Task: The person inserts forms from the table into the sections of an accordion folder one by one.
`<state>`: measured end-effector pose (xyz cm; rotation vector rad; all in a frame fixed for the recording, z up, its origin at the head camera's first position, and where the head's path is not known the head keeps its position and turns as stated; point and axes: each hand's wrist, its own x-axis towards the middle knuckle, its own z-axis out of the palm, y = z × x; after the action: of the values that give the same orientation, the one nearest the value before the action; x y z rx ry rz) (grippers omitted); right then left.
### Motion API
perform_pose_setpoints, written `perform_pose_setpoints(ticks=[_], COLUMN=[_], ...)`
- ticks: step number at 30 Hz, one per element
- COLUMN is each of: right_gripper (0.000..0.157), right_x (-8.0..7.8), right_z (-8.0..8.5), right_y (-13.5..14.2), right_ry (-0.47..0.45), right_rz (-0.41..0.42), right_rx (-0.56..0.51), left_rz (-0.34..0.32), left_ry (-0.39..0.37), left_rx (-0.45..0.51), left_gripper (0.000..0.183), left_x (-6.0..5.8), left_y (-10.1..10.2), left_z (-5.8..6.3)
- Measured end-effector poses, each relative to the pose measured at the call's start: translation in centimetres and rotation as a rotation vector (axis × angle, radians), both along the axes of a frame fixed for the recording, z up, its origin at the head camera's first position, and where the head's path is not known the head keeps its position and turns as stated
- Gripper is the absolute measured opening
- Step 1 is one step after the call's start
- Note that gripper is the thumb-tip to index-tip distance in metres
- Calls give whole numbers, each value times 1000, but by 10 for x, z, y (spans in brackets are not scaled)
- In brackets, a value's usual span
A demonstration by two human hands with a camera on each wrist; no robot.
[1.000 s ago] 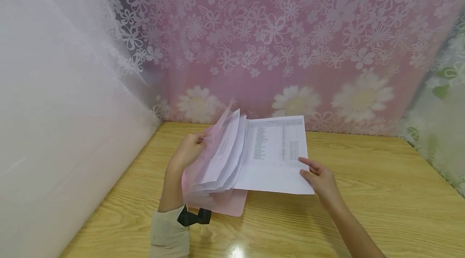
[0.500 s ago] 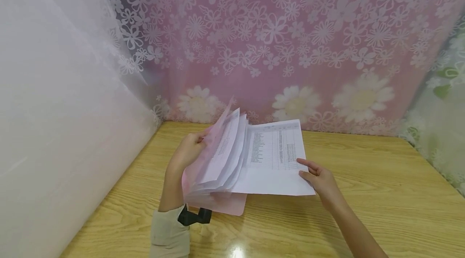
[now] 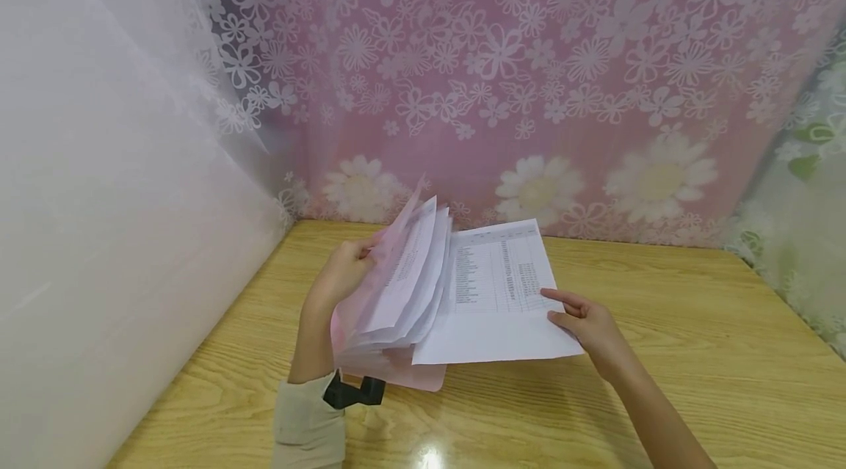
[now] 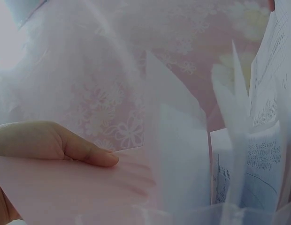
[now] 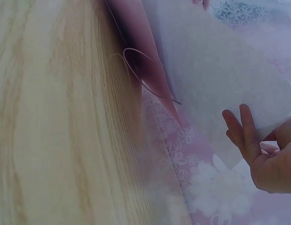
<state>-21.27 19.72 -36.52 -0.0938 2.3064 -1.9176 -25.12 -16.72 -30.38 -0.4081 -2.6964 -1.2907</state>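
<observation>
A pink folder (image 3: 419, 375) stands partly open above the wooden table, several printed pages (image 3: 406, 282) fanned inside it. My left hand (image 3: 342, 272) grips its left cover, thumb on the inner face and fingers showing through the translucent pink cover (image 4: 65, 187) in the left wrist view. On the other side, my right hand (image 3: 588, 328) pinches the right edge of a white printed sheet (image 3: 492, 333) bearing a table of text. The sheet's left edge is tucked behind the fanned pages. From the right wrist, the sheet's blank back (image 5: 220, 70) shows, with the fingers spread against it.
A thin cord loop (image 5: 131, 51) hangs by the folder in the right wrist view. Pink floral curtain (image 3: 502, 87) backs the wooden table (image 3: 661, 307), and a white sheet curtain (image 3: 132, 197) borders it on the left. A black strap mount (image 3: 357, 393) sits on the left wrist.
The printed sheet has tilted and slid down toward me, its lower left corner now clear below the fanned pages. My right hand moved slightly with it; my left hand stayed put.
</observation>
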Motion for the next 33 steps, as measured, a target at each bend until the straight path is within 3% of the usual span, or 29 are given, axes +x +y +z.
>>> perform_pose_setpoints(ticks=[19, 33], right_gripper=[44, 40], right_x=[-11, -17], right_z=[-7, -15], right_y=[-30, -60], right_ry=[37, 17], right_rz=[-14, -47], right_rx=[9, -17], left_rz=[14, -10], left_ry=[-20, 40], left_rx=[-11, -3], left_gripper=[43, 44], left_x=[-1, 3], left_y=[2, 1], left_z=[2, 2])
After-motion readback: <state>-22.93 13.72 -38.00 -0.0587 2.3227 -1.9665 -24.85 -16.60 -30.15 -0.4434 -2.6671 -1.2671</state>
